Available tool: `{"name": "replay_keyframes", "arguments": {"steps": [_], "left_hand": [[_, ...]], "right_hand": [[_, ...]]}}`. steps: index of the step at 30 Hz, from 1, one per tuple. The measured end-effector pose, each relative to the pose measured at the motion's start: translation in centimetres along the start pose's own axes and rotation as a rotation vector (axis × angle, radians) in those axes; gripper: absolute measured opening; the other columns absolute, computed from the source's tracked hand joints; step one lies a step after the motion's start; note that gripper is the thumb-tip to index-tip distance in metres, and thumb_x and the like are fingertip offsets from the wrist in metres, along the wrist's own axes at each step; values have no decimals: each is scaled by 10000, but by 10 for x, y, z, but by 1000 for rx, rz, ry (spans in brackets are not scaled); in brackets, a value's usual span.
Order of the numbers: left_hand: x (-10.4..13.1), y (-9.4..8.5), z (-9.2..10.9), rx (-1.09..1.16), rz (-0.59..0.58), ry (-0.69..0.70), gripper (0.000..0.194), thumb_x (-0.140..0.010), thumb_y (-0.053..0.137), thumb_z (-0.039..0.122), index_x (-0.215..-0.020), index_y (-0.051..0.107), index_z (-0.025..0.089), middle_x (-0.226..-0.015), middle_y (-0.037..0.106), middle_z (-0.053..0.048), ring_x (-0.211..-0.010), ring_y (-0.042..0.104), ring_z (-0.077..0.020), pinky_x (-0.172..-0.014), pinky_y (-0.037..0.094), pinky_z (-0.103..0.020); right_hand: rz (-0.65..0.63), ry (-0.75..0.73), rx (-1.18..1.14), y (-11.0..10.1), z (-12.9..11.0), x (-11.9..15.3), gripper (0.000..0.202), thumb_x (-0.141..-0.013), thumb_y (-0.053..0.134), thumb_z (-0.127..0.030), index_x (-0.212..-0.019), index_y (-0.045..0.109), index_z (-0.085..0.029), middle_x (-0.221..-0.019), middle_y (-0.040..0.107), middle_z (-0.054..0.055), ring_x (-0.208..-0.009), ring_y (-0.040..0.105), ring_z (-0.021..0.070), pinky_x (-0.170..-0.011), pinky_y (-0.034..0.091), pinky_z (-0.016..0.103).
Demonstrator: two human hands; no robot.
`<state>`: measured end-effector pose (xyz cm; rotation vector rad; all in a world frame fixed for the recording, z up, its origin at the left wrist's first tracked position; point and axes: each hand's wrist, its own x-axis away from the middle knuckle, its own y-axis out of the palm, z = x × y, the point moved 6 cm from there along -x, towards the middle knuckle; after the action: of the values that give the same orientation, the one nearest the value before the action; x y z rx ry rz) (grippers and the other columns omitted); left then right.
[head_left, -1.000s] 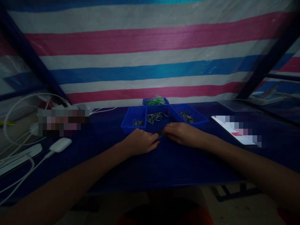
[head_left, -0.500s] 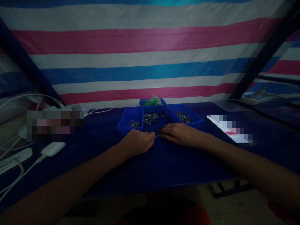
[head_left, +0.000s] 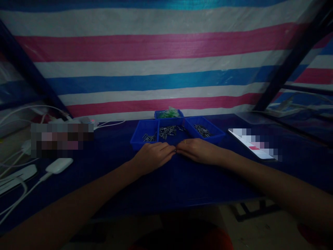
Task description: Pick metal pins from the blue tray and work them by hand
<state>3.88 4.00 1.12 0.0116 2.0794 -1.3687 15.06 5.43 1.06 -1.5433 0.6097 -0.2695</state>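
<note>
My left hand (head_left: pixel 156 154) and my right hand (head_left: pixel 199 150) meet fingertip to fingertip over the table's middle, both with fingers pinched. Between the fingertips is a thin metal rod (head_left: pixel 176 150), almost wholly hidden by them. Just beyond my left hand is a blue tray (head_left: pixel 137 133) with a few thin, bent metal pieces in it. A second blue tray (head_left: pixel 218 132), past my right hand, holds many short metal pieces (head_left: pixel 202 130). Between the trays, a loose pile of similar metal pieces (head_left: pixel 168 131) lies on the table.
At the back, a blue tray (head_left: pixel 156 114) holds green plastic bags (head_left: pixel 169 113). A lit phone (head_left: pixel 252 146) lies to the right. White cables and a white adapter (head_left: pixel 59 165) occupy the left side. Behind the blue table (head_left: pixel 177 187) hangs a striped sheet (head_left: pixel 161 47).
My hands have come together, the left moving slightly right. The thin metal rod that showed between the fingertips is now nearly covered.
</note>
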Motion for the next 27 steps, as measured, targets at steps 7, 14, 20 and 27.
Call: {"name": "replay_keyframes", "arguments": {"steps": [7, 14, 20, 27], "left_hand": [[-1, 1, 6, 52, -34, 80, 206, -887, 379, 232, -934, 557, 141, -851, 617, -22, -784, 569, -110, -671, 477, -225], [-3, 6, 6, 82, -127, 36, 175, -838, 384, 208, -842, 535, 120, -801, 585, -43, -767, 556, -127, -649, 467, -234], [-1, 6, 6, 83, -136, 60, 147, -826, 384, 200, -808, 516, 137, -730, 567, -22, -696, 543, -119, -608, 443, -230], [-2, 8, 6, -10, -171, 59, 203, -865, 366, 258, -749, 495, 152, -659, 548, -5, -615, 531, -121, -537, 402, -231]], "right_hand": [[-14, -19, -36, 3, -1, -1, 242, -906, 357, -293, -831, 542, -155, -745, 572, 33, -689, 534, 130, -652, 406, 256], [-59, -9, -25, 2, 1, 1, 212, -888, 390, -276, -874, 558, -148, -781, 592, 44, -729, 548, 139, -674, 407, 262], [-75, -17, -12, 2, -1, 2, 207, -883, 398, -270, -879, 560, -142, -773, 585, 47, -712, 539, 136, -656, 401, 263], [-68, -39, -25, 0, -2, 2, 233, -885, 399, -310, -900, 559, -142, -774, 585, 48, -710, 534, 138, -652, 398, 264]]}}
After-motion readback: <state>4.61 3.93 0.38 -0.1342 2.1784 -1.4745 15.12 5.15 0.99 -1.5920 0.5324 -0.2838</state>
